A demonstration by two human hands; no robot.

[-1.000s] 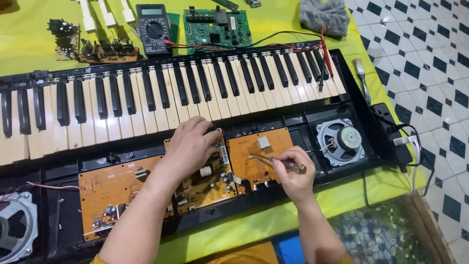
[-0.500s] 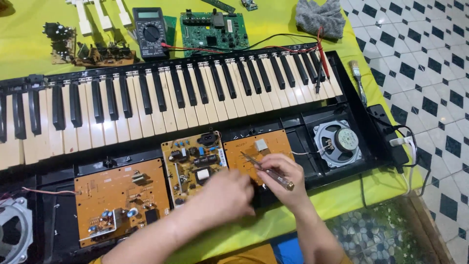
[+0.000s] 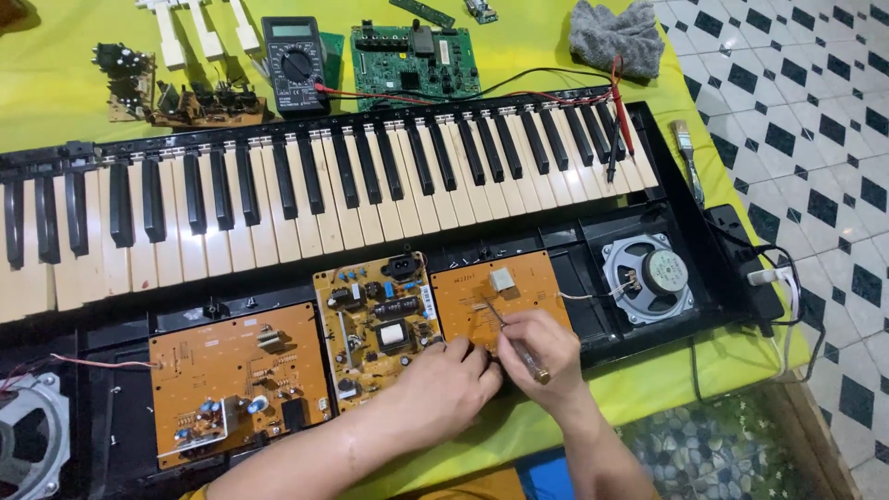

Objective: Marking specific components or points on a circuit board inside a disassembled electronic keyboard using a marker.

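Orange circuit board [image 3: 519, 287] in opened keyboard [image 3: 370, 185] | right hand [image 3: 542, 356] fingers grip screwdriver [image 3: 514, 343], tip on board | left hand [image 3: 449, 384] fingers curled, resting beside, holding nothing visible.

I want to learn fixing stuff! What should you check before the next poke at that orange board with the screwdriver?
1. Right hand grips the screwdriver: ok.
2. Tip on the right orange board: ok.
3. Left hand steadies at the board's near edge: ok.
4. Power off: cannot tell; a plug sits in the strip.
5. Speaker wire away from the tip: ok.
6. Meter probes lying on the keys, away from the boards: ok.
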